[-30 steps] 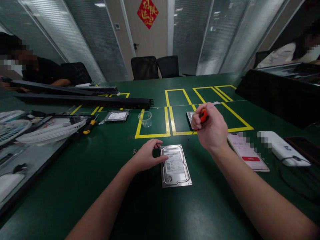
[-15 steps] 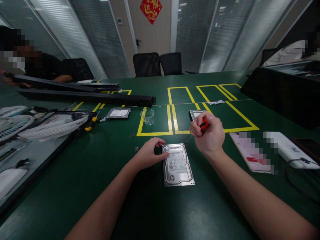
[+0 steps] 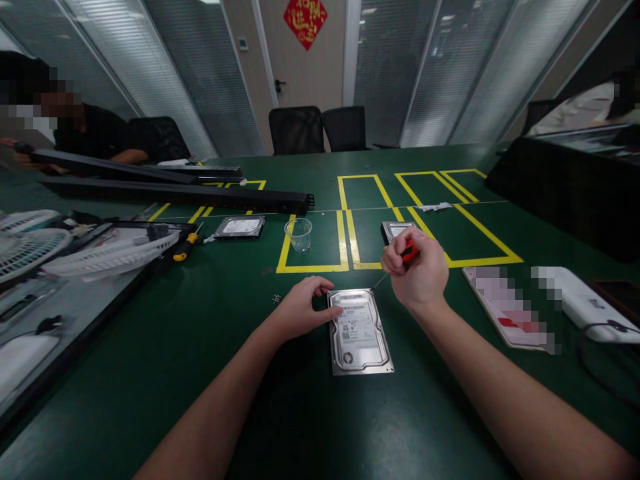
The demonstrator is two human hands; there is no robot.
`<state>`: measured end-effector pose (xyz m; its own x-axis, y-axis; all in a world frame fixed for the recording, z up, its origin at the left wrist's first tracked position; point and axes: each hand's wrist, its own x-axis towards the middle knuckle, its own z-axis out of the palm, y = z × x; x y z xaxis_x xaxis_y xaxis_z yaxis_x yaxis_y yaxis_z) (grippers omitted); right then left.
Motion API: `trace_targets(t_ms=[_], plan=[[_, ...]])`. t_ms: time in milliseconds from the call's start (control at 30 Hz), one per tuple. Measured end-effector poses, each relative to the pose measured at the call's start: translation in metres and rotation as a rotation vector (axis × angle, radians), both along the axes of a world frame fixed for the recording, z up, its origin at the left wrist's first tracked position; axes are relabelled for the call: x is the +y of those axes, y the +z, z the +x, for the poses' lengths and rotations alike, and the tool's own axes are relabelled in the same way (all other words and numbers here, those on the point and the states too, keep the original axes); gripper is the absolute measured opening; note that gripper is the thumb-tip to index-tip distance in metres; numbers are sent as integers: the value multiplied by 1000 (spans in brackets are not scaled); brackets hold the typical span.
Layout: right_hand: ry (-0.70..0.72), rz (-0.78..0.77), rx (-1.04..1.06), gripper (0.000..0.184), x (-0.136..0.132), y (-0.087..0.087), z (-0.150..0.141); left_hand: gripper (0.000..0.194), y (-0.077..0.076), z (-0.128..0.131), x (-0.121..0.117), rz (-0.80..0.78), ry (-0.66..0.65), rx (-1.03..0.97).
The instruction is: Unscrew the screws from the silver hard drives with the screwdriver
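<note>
table [image 3: 290, 413], green and yellow-taped, bears a hard drive [image 3: 361, 341], chairs [image 3: 297, 131] beyond.

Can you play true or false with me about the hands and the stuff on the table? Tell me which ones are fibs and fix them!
1. The left hand touches a silver hard drive. True.
2. The right hand holds a red-handled screwdriver. True.
3. The silver hard drive stands up on its edge. False: it lies flat on the green table.
4. A clear cup stands near yellow tape. True.
5. The clear cup is tipped over. False: it is upright.
</note>
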<state>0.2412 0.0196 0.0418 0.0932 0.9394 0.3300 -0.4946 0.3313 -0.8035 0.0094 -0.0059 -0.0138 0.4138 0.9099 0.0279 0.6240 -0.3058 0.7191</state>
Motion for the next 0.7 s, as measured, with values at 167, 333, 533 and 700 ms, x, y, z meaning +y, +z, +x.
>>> trace_targets(t_ms=[167,333,533,700], plan=[[6,17,-33,33,1,-1,0,46,1,1,0,0,0,4],[-7,11,-64,33,1,0,-1,46,0,0,0,0,-4,-2],[-28,6,-76,34,2,-1,-2,46,-1,0,0,-6,-2,-15],[-12,3,-62,33,5,0,-4,45,-1,0,0,-4,1,-28]])
